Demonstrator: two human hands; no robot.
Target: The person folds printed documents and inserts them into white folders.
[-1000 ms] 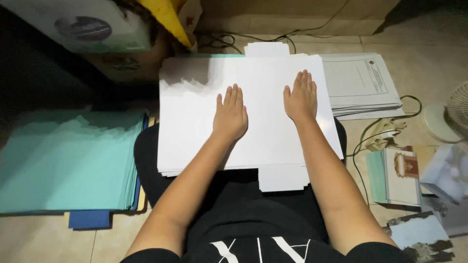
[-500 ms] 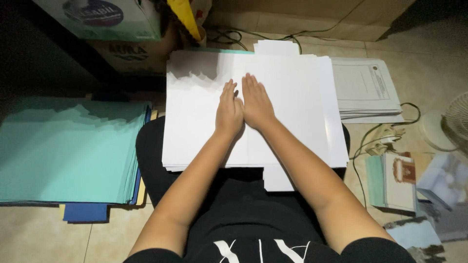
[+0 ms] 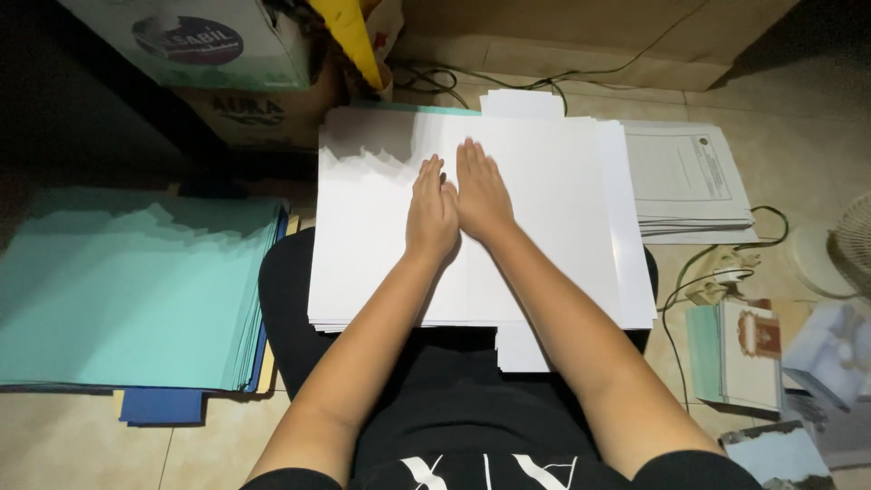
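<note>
Cardboard boxes [image 3: 245,113] sit at 11 o'clock, the upper one pale w/ a dark oval label [image 3: 186,38], the lower one plain brown; a yellow strip [image 3: 349,36] leans beside them at 12. Teal paper stack [image 3: 136,290] lies on the floor at 9 o'clock, w/ a blue folder [image 3: 161,406] poking out under its near edge. Printed documents [image 3: 685,181] are piled at 2 o'clock, a cable [image 3: 717,263] curls just below them, and small cards & booklets [image 3: 748,349] lie at 4 o'clock beside part of a white fan [image 3: 853,240]. White paper stack [image 3: 508,227] rests across the person's lap, centre frame, edges slightly fanned. Both forearms reach fwd from 6 o'clock. Left hand [image 3: 434,213] & right hand [image 3: 481,191] lie flat, palms down, on the top sheet near its middle, side by side & touching along the inner edges, fingers straight and pointing to 12. Grip on both is released: nothing clenched, just pressing flat on the paper.
</note>
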